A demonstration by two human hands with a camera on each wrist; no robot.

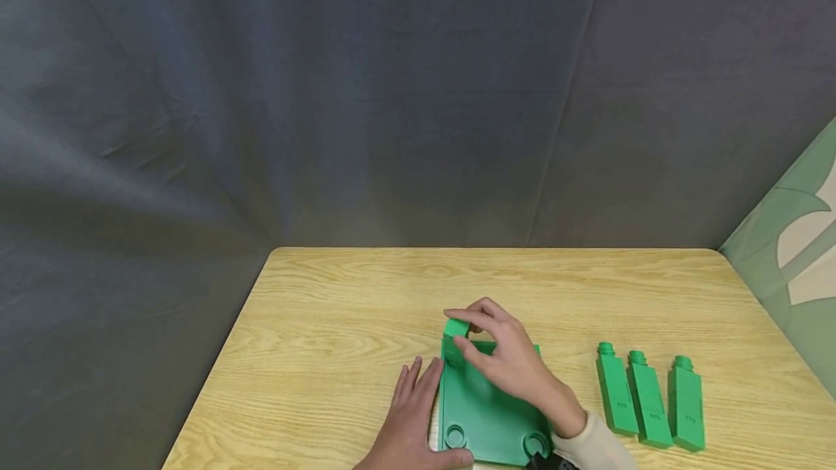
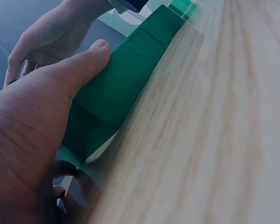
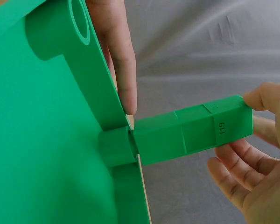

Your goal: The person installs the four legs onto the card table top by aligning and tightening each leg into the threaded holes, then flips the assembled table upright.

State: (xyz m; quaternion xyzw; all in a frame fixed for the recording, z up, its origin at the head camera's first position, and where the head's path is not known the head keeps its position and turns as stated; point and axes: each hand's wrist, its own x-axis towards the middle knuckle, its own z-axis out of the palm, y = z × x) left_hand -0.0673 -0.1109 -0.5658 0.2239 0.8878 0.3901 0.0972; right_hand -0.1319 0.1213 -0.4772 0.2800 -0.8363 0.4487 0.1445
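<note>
Head view: the left hand (image 1: 414, 415) lies along the board's left edge, fingers straight; both near sockets (image 1: 455, 436) of the board (image 1: 486, 405) look unfilled. Three loose posts (image 1: 649, 408) lie toward the table's (image 1: 326, 325) right edge, not yet fitted. At the board's far-left corner the right hand (image 1: 512, 357) grips one post (image 3: 193, 130) upright at its socket; full seating is unclear.

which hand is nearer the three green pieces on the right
Right hand: left of the three pieces; the left hand is farther left, touching the green tray.
</note>
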